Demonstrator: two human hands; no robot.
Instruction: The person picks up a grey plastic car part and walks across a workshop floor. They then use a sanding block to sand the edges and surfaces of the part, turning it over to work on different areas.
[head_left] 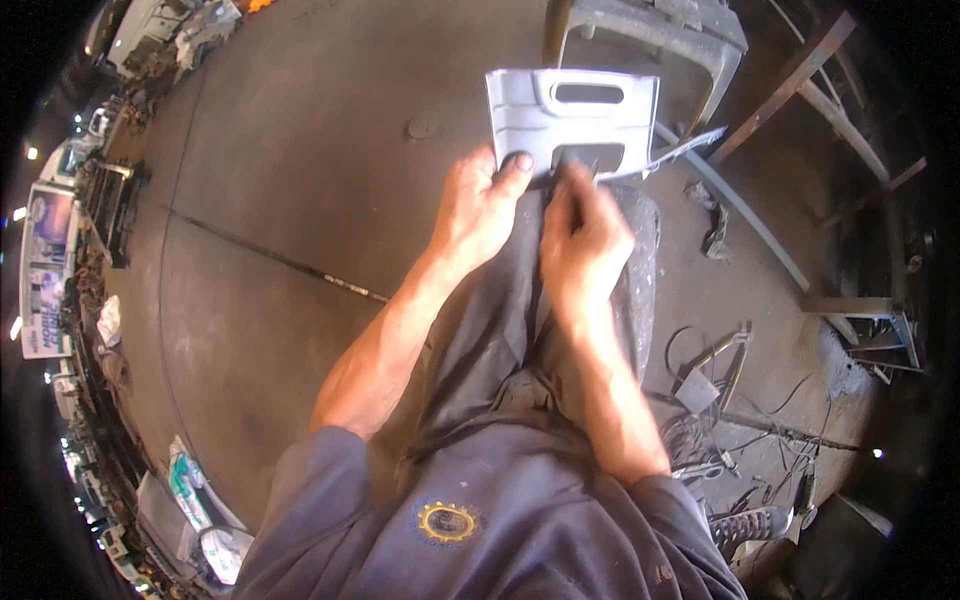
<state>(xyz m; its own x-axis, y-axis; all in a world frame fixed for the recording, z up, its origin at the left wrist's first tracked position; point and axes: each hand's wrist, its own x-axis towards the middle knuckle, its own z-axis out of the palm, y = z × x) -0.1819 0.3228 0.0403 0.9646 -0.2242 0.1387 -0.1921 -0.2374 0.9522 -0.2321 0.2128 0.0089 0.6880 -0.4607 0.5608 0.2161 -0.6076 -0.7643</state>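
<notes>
A light grey pressed panel (pixel 522 112) with two oblong cutouts is held up beyond my knees, tilted toward me. My left hand (pixel 468 210) grips its near left corner, thumb on the upper face and the other fingers mostly hidden beneath. Close to the lower cutout, my right hand (pixel 592 235) has its fingers bent and pressed together at the panel's near edge. Something dark shows at those fingertips, but blur hides what it is. Below both hands are my dark trousers (pixel 485 320), dusty on the right leg.
A worn grey plastic chair (pixel 650 22) stands past the panel. Rusty metal framing (pixel 790 85) rises at the right, with a long grey bar (pixel 745 205) beside it. Tangled cables (pixel 690 440) lie right of my leg. A thin dark hose (pixel 270 262) crosses the floor at left.
</notes>
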